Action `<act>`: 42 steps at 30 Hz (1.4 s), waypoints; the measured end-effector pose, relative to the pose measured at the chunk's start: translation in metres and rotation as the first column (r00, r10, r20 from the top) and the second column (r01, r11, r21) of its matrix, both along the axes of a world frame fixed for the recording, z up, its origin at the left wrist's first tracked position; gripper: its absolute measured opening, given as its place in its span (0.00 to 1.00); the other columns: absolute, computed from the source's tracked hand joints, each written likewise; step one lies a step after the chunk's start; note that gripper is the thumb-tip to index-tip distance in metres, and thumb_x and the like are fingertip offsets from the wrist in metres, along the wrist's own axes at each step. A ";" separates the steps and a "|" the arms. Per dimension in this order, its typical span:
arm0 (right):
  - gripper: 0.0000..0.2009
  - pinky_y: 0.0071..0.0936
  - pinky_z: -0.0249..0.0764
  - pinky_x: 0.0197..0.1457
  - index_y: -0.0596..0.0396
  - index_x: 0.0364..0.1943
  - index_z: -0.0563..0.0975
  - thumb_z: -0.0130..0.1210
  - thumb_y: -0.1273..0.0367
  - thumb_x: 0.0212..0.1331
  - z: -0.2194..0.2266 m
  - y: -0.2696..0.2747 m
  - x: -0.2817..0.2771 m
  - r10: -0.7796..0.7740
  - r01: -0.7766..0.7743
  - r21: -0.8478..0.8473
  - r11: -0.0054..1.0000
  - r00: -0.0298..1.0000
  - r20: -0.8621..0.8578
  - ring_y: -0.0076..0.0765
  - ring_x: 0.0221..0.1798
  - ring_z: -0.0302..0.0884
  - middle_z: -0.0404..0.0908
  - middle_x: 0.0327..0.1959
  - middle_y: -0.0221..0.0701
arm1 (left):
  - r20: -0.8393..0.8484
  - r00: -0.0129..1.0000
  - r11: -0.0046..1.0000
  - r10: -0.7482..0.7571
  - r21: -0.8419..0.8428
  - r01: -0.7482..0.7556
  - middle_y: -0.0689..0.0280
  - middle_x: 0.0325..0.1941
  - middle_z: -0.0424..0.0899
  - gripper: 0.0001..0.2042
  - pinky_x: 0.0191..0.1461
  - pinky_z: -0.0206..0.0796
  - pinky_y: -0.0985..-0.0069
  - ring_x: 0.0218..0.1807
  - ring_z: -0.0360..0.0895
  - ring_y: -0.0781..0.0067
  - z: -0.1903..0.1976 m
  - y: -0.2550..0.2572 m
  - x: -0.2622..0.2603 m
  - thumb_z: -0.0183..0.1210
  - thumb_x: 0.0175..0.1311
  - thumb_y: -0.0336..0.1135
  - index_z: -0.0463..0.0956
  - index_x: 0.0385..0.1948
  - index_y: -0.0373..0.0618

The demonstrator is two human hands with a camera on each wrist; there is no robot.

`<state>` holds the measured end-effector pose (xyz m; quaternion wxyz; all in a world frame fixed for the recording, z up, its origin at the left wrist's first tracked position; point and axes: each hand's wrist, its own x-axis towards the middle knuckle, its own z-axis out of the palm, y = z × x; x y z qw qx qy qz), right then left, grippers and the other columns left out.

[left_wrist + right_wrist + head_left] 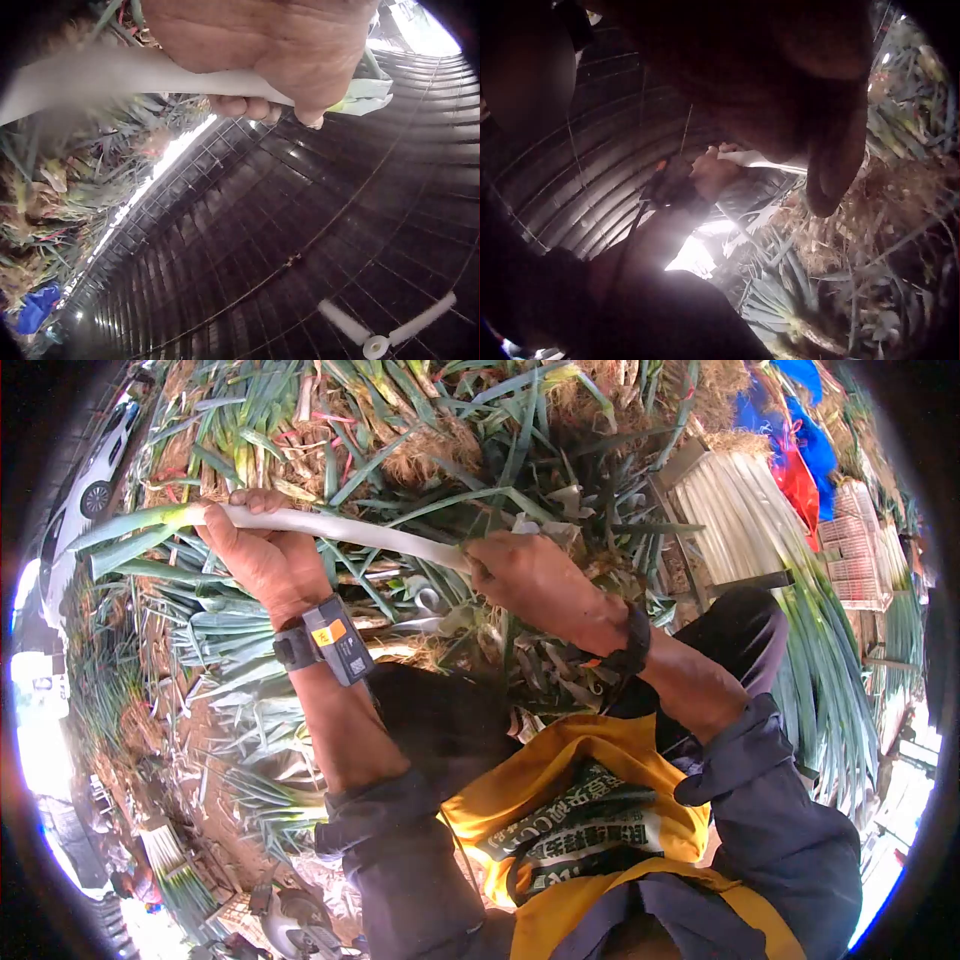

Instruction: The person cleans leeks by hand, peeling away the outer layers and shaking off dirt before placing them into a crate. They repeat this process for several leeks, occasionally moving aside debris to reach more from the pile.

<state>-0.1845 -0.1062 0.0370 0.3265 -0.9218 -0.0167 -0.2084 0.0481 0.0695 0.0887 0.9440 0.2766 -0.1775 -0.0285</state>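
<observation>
A long green onion (360, 532) with a smooth white stalk is stretched between my two hands in the head view. My left hand (265, 550) grips it where the white turns green, and its leaves stick out past that hand to the left. At the other end, my right hand (545, 575) curls round the white stalk and hides its tip. From the left wrist, the left hand (277, 45) wraps the blurred pale stalk (97, 75). The right wrist view is dark, with the right hand (802, 112) close up and the stalk (757, 160) running to the left hand.
Heaps of unpeeled green onions (420, 450) with shaggy roots lie ahead. To the right sits a pile of clean white stalks (735, 510), beside a red bag (795, 490) and a pale crate (858, 545). More green leaves (235, 640) spread at the left.
</observation>
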 end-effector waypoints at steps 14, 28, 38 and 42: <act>0.13 0.48 0.79 0.46 0.58 0.43 0.80 0.58 0.63 0.65 0.024 -0.003 -0.001 0.024 0.016 0.125 0.992 0.951 -0.310 0.56 0.41 0.83 0.84 0.38 0.45 | -0.104 0.994 0.997 -0.041 0.055 0.047 0.69 0.29 0.75 0.15 0.39 0.70 0.74 0.31 0.72 0.75 -0.022 0.021 0.020 0.59 0.72 0.52 0.73 0.34 0.52; 0.12 0.32 0.72 0.29 0.62 0.48 0.79 0.53 0.65 0.75 0.009 0.003 0.005 0.254 -0.009 0.533 0.846 0.885 -0.389 0.26 0.23 0.77 0.79 0.26 0.34 | -0.190 0.929 0.947 0.317 0.021 -0.319 0.74 0.32 0.74 0.11 0.32 0.67 0.77 0.31 0.72 0.78 0.015 0.013 -0.011 0.57 0.76 0.46 0.70 0.49 0.55; 0.08 0.32 0.74 0.30 0.62 0.44 0.79 0.54 0.71 0.69 0.036 0.007 0.004 0.179 0.084 0.420 0.904 0.816 -0.549 0.27 0.25 0.79 0.81 0.29 0.35 | -0.165 0.944 0.958 0.286 0.049 -0.282 0.74 0.33 0.77 0.11 0.33 0.66 0.78 0.30 0.72 0.80 0.018 0.006 -0.011 0.55 0.77 0.49 0.72 0.49 0.54; 0.08 0.34 0.75 0.34 0.62 0.42 0.79 0.56 0.70 0.69 -0.006 -0.016 0.005 0.171 -0.027 0.339 0.941 0.899 -0.404 0.28 0.29 0.80 0.81 0.30 0.35 | -0.208 0.921 0.944 0.330 0.058 -0.326 0.74 0.31 0.74 0.10 0.28 0.63 0.78 0.28 0.71 0.81 0.029 0.000 -0.019 0.56 0.77 0.45 0.71 0.48 0.53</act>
